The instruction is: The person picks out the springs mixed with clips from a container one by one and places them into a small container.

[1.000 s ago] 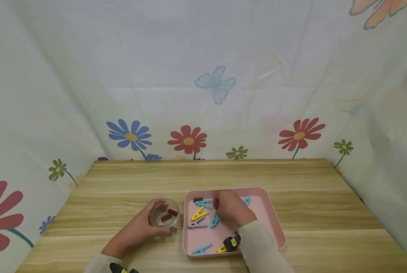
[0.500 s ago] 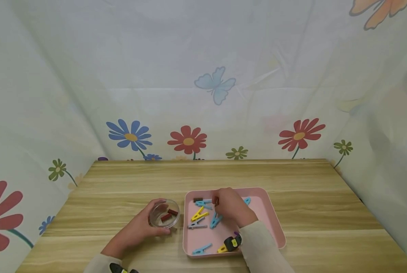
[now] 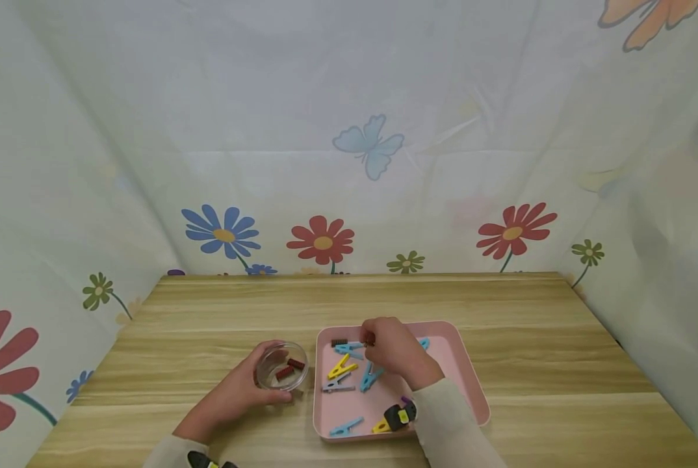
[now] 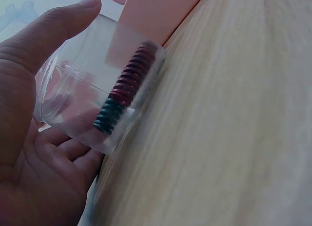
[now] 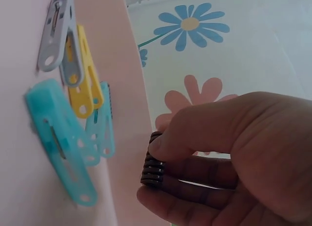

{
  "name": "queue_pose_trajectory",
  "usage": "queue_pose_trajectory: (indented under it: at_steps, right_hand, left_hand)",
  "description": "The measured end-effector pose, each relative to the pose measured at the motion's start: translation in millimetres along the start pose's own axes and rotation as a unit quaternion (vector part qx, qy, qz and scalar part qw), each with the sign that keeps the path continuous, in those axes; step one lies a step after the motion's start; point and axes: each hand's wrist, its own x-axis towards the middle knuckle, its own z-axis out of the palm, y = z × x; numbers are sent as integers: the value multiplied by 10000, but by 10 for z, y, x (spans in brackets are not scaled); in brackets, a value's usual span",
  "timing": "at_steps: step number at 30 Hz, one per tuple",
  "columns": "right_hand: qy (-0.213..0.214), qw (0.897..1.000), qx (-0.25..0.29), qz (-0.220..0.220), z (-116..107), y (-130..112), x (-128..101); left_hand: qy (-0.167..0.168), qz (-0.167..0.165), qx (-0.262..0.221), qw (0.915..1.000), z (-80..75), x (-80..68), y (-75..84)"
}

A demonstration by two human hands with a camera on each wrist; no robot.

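My left hand [image 3: 244, 387] holds a clear plastic cup [image 4: 92, 55] just left of the tray, thumb on one side and fingers on the other. Inside lie a dark red coil spring [image 4: 134, 72] and a dark green-looking one [image 4: 109, 116] in the left wrist view; from the head both look reddish. Over the far part of the pink tray [image 3: 337, 408], my right hand [image 3: 392, 348] pinches a short dark coil spring [image 5: 153, 167] between thumb and fingers. Close below that hand is a light blue clothespin [image 3: 370, 378].
Several more clothespins lie in the tray, among them a yellow one [image 3: 342, 368], a grey one [image 3: 338, 385] and a light blue one [image 3: 347, 427]. Another dark spring [image 3: 340, 342] lies by its far left corner. Behind the wooden table [image 3: 238, 299] hangs a flowered curtain [image 3: 431, 195].
My right hand has risen slightly away from the blue clothespin, moving a little toward the tray's far side with the spring. The left hand and the cup stay in place.
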Motion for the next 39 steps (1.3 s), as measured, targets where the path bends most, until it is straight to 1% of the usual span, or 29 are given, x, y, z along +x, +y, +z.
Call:
queue_pose_trajectory:
  at_steps: [6, 15, 23, 29, 34, 39]
  right_hand:
    - [133, 9997, -34, -217, -31, -31, -13]
    - [319, 9987, 45, -397, -75, -101, -50]
    - [445, 9978, -34, -494, -102, -168, -86]
    - [459, 9975, 28, -539, -124, -242, -125]
    - [544, 9956, -10, -761, -133, -282, -151]
    - [598, 9933, 65, -990, -133, -312, -176]
  left_hand:
    - [3, -23, -8, 10000, 0, -2, -1]
    - [-2, -6, -10, 10000, -3, -4, 1]
    - [-6, -35, -14, 10000, -3, -8, 10]
    - [-4, -36, 2, 10000, -3, -7, 5]
    - [-1, 7, 15, 10000, -3, -5, -3]
    - [-5, 36, 14, 10000, -5, 0, -15]
